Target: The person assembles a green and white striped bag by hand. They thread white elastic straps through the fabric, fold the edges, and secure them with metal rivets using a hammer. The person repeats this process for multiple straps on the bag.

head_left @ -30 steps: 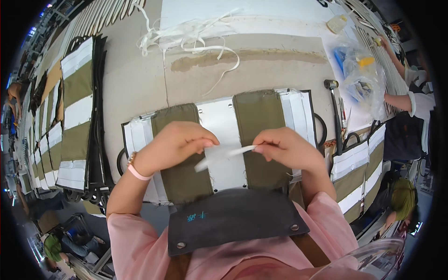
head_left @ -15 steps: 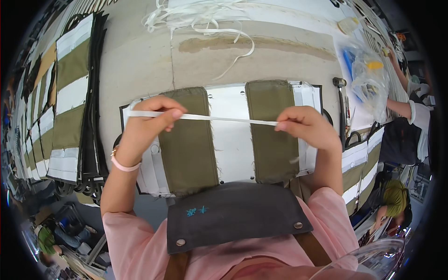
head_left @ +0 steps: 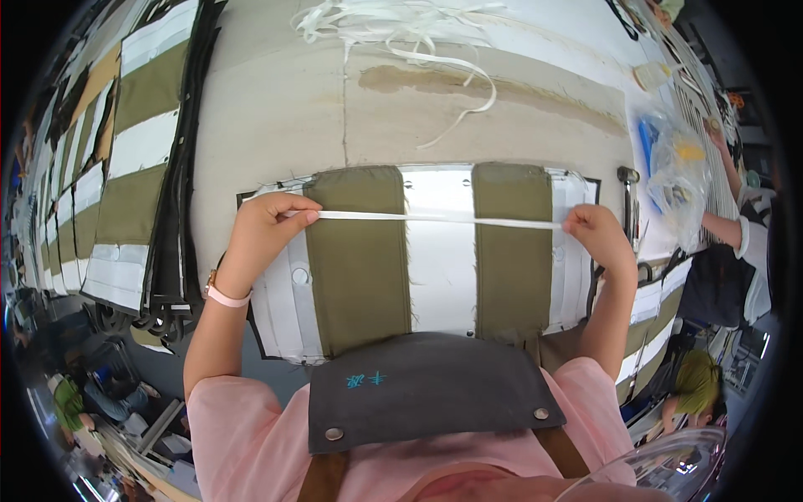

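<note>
A narrow white tape (head_left: 439,218) is stretched taut, almost level, between my two hands. My left hand (head_left: 276,224) pinches one end between thumb and forefinger, near the left side of the fabric panel. At the other end my right hand (head_left: 598,230) pinches the tape over the panel's right side. Beneath it lies the striped panel (head_left: 355,284), with olive and white bands, frayed edges along the middle white band, small metal fittings and black edging at the sides. The tape passes across both olive bands. The panel's near edge is partly hidden by my grey apron.
Loose white tapes (head_left: 401,25) lie tangled at the table's far side. Stacked striped panels (head_left: 142,142) stand at the left. To the right are a metal-headed tool (head_left: 627,188) and a clear plastic bag (head_left: 679,180). Beyond it, another person's arm (head_left: 721,227) reaches in.
My hands have moved farther apart, the right one outward to the right, so a longer stretch of tape shows. The view has shifted, and the panel appears a little lower and farther right.
</note>
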Action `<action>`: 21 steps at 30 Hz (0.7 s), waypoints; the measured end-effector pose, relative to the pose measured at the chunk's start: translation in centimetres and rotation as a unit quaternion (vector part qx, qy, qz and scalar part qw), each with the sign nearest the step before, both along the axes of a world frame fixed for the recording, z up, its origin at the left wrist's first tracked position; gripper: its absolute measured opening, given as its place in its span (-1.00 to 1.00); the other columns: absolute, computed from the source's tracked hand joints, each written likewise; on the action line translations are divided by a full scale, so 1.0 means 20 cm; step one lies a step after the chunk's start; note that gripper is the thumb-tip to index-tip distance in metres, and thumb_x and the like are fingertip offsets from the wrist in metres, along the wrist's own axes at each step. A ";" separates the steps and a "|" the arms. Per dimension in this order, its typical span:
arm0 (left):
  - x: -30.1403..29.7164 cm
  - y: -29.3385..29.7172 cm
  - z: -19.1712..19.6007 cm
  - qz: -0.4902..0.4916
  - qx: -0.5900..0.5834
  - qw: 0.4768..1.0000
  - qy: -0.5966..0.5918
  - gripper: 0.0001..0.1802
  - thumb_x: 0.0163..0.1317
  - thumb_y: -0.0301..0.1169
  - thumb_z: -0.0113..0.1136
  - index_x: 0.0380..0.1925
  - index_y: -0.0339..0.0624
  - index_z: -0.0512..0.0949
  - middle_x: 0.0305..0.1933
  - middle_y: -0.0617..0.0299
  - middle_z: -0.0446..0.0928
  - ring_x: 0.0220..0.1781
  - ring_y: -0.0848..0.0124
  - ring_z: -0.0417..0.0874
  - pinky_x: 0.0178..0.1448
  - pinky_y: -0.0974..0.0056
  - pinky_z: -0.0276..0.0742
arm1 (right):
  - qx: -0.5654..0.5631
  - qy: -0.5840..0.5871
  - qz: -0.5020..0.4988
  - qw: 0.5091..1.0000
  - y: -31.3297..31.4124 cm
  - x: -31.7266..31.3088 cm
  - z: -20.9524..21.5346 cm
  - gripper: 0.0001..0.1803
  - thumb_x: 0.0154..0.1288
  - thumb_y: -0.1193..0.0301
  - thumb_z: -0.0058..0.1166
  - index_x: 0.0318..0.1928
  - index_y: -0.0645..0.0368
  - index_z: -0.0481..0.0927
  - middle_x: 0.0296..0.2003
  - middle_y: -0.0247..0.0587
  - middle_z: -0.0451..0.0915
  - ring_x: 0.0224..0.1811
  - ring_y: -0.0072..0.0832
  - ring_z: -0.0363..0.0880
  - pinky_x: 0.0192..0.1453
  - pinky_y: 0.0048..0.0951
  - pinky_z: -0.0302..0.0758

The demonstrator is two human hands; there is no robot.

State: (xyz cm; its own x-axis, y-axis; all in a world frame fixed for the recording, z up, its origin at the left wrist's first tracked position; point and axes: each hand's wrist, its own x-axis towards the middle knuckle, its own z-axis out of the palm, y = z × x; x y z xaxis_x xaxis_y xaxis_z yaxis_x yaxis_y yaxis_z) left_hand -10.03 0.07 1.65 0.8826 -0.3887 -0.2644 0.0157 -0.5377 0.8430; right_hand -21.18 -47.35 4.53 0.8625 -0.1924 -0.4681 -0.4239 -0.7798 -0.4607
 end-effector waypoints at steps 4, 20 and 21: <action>-0.01 0.03 -0.03 0.017 -0.027 0.999 -0.001 -0.85 0.32 -0.50 0.30 -0.15 -0.26 0.74 -0.24 0.24 0.73 -0.26 0.52 0.64 -0.11 0.43 0.55 | -0.213 -0.028 0.091 0.973 0.10 0.02 0.02 -0.87 0.14 0.48 0.31 -0.31 0.25 0.65 -0.37 -0.08 0.63 -0.31 -0.23 0.57 -0.21 -0.22 0.49; -0.06 0.06 0.00 -0.054 0.018 0.977 -0.207 -0.75 0.17 -0.46 0.37 -0.11 -0.10 0.71 -0.27 0.19 0.67 -0.21 0.25 0.64 -0.06 0.15 0.53 | 0.260 -0.050 0.258 0.929 1.30 0.58 -0.07 -0.89 0.38 0.46 0.06 -0.18 0.24 0.56 -0.31 0.03 0.63 -0.22 0.01 0.59 -0.11 -0.07 0.50; -0.06 0.06 0.00 -0.048 0.052 0.964 -0.255 -0.71 0.15 -0.44 0.38 -0.08 -0.11 0.70 -0.20 0.19 0.66 -0.16 0.24 0.62 -0.01 0.14 0.51 | 0.265 -0.037 0.249 0.931 1.29 0.60 -0.07 -0.90 0.39 0.46 0.05 -0.22 0.24 0.56 -0.34 0.03 0.63 -0.23 0.01 0.60 -0.12 -0.08 0.50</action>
State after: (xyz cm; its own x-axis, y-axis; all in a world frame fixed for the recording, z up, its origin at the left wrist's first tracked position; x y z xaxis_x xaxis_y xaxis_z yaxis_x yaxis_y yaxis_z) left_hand -11.21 1.32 1.71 0.8696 -0.4695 0.1526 -0.4406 -0.5986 0.6690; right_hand -9.23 -21.53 3.19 0.8161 0.4815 -0.3195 -0.0222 -0.5264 -0.8499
